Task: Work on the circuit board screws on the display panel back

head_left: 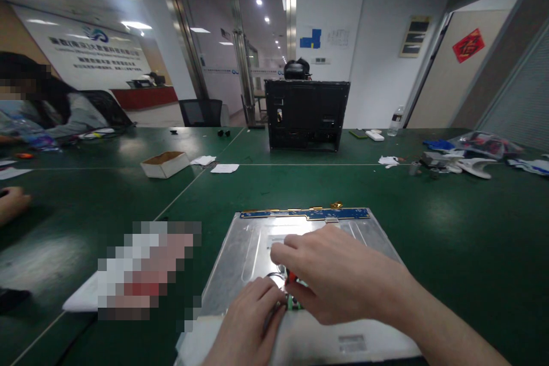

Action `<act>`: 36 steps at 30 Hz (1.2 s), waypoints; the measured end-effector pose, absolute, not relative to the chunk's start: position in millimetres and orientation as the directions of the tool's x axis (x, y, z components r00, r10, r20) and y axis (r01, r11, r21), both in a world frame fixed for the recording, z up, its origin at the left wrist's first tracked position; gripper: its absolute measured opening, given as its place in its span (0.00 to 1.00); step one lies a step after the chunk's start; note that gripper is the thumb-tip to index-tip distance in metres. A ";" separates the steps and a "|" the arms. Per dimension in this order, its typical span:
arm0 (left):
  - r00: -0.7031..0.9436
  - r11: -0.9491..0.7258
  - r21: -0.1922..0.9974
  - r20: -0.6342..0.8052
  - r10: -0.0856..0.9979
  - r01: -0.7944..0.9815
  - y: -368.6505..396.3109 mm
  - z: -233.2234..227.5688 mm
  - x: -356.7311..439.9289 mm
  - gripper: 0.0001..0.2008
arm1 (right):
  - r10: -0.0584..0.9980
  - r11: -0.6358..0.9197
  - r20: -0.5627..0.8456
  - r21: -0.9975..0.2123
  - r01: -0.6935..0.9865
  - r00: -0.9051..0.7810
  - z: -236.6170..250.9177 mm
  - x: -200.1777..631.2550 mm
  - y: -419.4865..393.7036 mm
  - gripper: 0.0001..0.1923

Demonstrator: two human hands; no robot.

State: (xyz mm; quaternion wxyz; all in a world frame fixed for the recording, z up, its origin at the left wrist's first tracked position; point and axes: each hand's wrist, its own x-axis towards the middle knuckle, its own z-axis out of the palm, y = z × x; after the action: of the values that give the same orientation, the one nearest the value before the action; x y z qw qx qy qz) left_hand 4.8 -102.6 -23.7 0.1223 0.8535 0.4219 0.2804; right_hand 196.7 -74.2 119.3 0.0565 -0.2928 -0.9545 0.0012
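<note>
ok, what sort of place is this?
Probably an office with a table used for electronics work: a wall sign with a logo, glass double doors, and a metal-backed panel with a blue circuit board on the green table.

Right across the green tabletop (pixel 463 251) it's busy, with a flat silver panel (pixel 255 243) lying up close, an open white box (pixel 162 170) and loose paper slips (pixel 225 168) out to the left, a black casing (pixel 306 111) standing upright at the back, and a bottle (pixel 395 122) and plastic bag (pixel 486 143) off right!
</note>
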 end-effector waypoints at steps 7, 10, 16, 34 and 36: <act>0.485 -0.611 0.442 0.374 0.791 0.656 -101.3 -21.4 5.1 0.09 | 0.542 0.840 0.118 -0.032 0.542 -0.832 121.1 196.1 -75.8 0.07; 0.486 -0.616 0.436 0.381 0.786 0.656 -101.1 -23.0 4.7 0.09 | 0.561 0.826 0.126 -0.024 0.563 -0.818 119.2 194.4 -74.1 0.05; 0.478 -0.618 0.435 0.395 0.785 0.656 -102.6 -23.3 5.2 0.09 | 0.565 0.824 0.136 -0.043 0.565 -0.814 117.4 196.1 -73.2 0.05; 0.491 -0.622 0.425 0.383 0.782 0.658 -101.2 -26.7 4.4 0.09 | 0.577 0.816 0.126 -0.049 0.575 -0.807 115.5 194.6 -71.3 0.05; 0.489 -0.616 0.426 0.378 0.786 0.662 -101.7 -25.4 4.7 0.09 | 0.564 0.825 0.126 -0.052 0.563 -0.816 116.6 195.4 -72.1 0.06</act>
State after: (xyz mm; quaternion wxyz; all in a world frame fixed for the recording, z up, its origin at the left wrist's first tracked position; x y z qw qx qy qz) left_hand 4.7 -101.7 -25.4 0.1125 0.8555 0.4232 0.2763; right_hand 195.4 -72.1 116.6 0.0679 -0.2957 -0.9528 0.0064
